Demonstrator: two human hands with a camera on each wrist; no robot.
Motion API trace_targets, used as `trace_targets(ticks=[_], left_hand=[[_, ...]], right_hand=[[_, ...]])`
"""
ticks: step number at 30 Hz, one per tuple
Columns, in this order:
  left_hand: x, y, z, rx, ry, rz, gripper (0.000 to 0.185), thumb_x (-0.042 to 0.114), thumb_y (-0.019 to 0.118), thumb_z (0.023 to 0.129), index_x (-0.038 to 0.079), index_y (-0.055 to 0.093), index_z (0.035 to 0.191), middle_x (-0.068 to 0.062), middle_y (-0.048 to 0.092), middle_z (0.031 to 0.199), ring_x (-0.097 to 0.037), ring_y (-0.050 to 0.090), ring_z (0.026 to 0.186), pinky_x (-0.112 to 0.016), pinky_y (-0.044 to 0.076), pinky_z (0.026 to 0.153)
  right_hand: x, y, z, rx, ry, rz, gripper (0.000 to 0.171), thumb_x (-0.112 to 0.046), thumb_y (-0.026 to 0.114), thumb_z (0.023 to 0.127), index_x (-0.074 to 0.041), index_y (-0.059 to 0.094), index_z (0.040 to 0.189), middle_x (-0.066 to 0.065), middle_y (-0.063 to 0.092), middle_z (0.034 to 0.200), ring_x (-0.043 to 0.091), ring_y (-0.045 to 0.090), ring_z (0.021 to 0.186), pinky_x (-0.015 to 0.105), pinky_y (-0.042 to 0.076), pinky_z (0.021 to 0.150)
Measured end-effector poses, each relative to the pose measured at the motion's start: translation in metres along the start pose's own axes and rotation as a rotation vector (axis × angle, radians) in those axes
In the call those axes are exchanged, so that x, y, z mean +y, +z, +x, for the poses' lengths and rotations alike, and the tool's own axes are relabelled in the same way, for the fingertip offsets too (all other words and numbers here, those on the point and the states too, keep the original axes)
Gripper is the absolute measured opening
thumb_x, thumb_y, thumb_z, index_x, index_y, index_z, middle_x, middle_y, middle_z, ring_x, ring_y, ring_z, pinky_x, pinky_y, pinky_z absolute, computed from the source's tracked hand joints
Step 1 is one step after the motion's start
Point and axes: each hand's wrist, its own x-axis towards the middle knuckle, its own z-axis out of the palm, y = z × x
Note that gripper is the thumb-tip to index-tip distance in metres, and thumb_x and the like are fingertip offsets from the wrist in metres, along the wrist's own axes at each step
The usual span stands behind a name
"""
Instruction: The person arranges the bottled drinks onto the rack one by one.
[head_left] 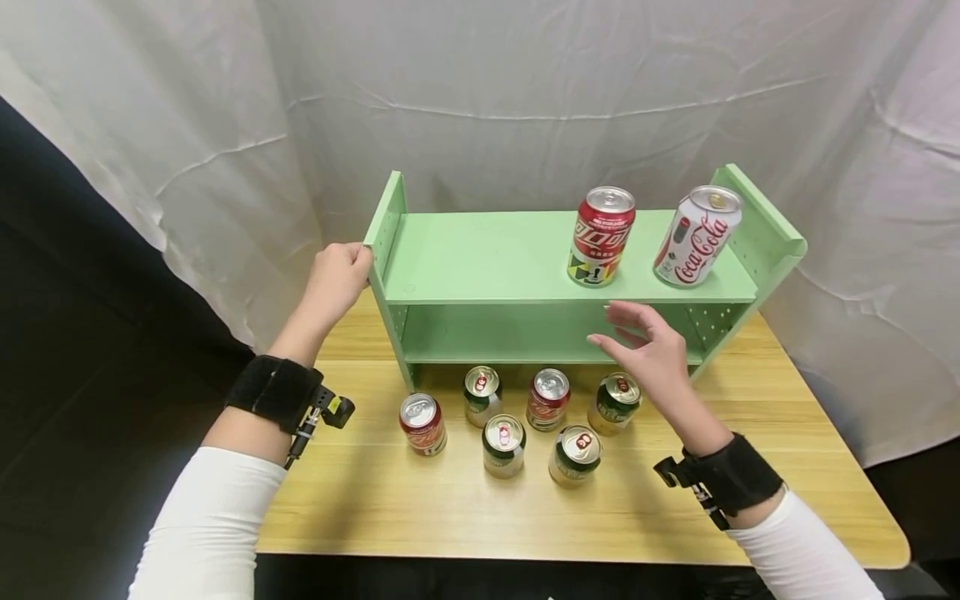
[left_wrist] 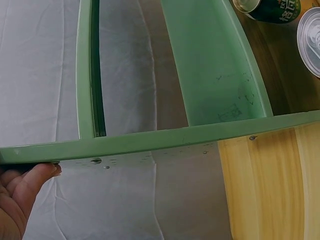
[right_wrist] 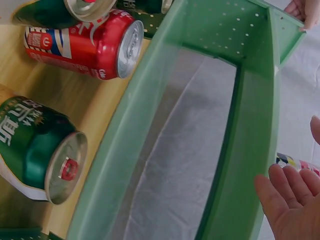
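Note:
A light green two-tier shelf (head_left: 495, 267) stands on a wooden table (head_left: 787, 467). On its top board are a red can (head_left: 602, 236) and, to the right, a white Coca-Cola can (head_left: 697, 236). My left hand (head_left: 339, 277) grips the front edge of the shelf's left side panel (left_wrist: 150, 142); a fingertip (left_wrist: 42, 172) presses under that edge. My right hand (head_left: 641, 337) hovers open in front of the top board's edge, just below the red can, holding nothing. In the right wrist view its palm (right_wrist: 290, 200) is near the green board (right_wrist: 250, 125).
Several cans stand on the table in front of the shelf, among them red ones (head_left: 422, 423) (head_left: 548, 398) and green ones (head_left: 503, 445) (head_left: 575, 455) (head_left: 615, 402). White cloth (head_left: 525, 83) hangs behind and beside the table. The left of the top board is bare.

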Motion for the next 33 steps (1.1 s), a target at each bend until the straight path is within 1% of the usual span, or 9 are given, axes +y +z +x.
trace_targets(ticks=[3,6,10,16,22,28,33], left_hand=[[-0.001,-0.001,0.0,-0.006,-0.009,-0.002,0.033,0.021,0.034,0.092,0.01,0.036,0.061,0.0,0.032,0.052,-0.013,0.029,0.049,-0.027,0.027,0.047],[-0.001,0.0,0.0,-0.005,-0.011,-0.006,0.033,0.022,0.034,0.092,0.01,0.037,0.061,0.0,0.032,0.052,-0.013,0.029,0.048,-0.027,0.027,0.047],[-0.001,0.001,0.0,0.007,-0.011,0.0,0.034,0.022,0.034,0.092,0.01,0.036,0.061,0.0,0.032,0.052,-0.014,0.029,0.048,-0.027,0.026,0.046],[-0.001,0.0,0.0,0.002,-0.018,0.001,0.033,0.021,0.034,0.092,0.01,0.036,0.062,0.0,0.033,0.053,-0.014,0.029,0.049,-0.027,0.027,0.047],[0.0,0.001,0.0,0.01,-0.005,0.003,0.032,0.019,0.034,0.091,0.01,0.034,0.061,0.0,0.031,0.052,-0.014,0.028,0.048,-0.027,0.026,0.048],[0.0,0.001,0.001,0.011,-0.011,0.003,0.033,0.021,0.035,0.092,0.01,0.034,0.061,0.0,0.03,0.051,-0.015,0.028,0.048,-0.028,0.026,0.048],[0.0,0.002,0.001,0.008,-0.026,-0.004,0.034,0.023,0.035,0.092,0.01,0.036,0.061,0.0,0.031,0.052,-0.014,0.029,0.049,-0.028,0.027,0.048]], right_hand=[[0.003,0.001,-0.002,-0.022,0.005,-0.033,0.05,-0.011,0.081,0.072,-0.002,0.061,0.117,0.013,0.065,0.115,0.014,0.062,0.102,0.028,0.05,0.086],[0.006,0.001,-0.003,-0.038,0.005,-0.058,0.05,-0.011,0.08,0.072,-0.001,0.06,0.117,0.015,0.064,0.116,0.024,0.062,0.104,0.031,0.05,0.087],[0.01,0.002,-0.005,-0.079,0.016,-0.061,0.054,-0.012,0.08,0.073,0.0,0.058,0.12,0.017,0.061,0.119,0.03,0.06,0.107,0.035,0.049,0.089],[0.02,0.01,-0.008,-0.18,0.038,-0.038,0.06,-0.014,0.08,0.073,0.001,0.054,0.124,0.018,0.058,0.124,0.032,0.058,0.111,0.04,0.047,0.091],[0.029,0.02,-0.013,-0.239,0.032,-0.052,0.061,-0.016,0.081,0.072,0.0,0.054,0.124,0.02,0.059,0.122,0.033,0.059,0.109,0.043,0.049,0.089],[0.038,0.03,-0.017,-0.315,0.087,-0.084,0.061,-0.02,0.081,0.072,-0.004,0.054,0.125,0.02,0.059,0.122,0.032,0.058,0.111,0.044,0.049,0.09],[0.043,0.038,-0.02,-0.341,0.116,-0.094,0.06,-0.018,0.081,0.072,-0.004,0.055,0.125,0.02,0.059,0.122,0.034,0.058,0.111,0.046,0.049,0.089]])
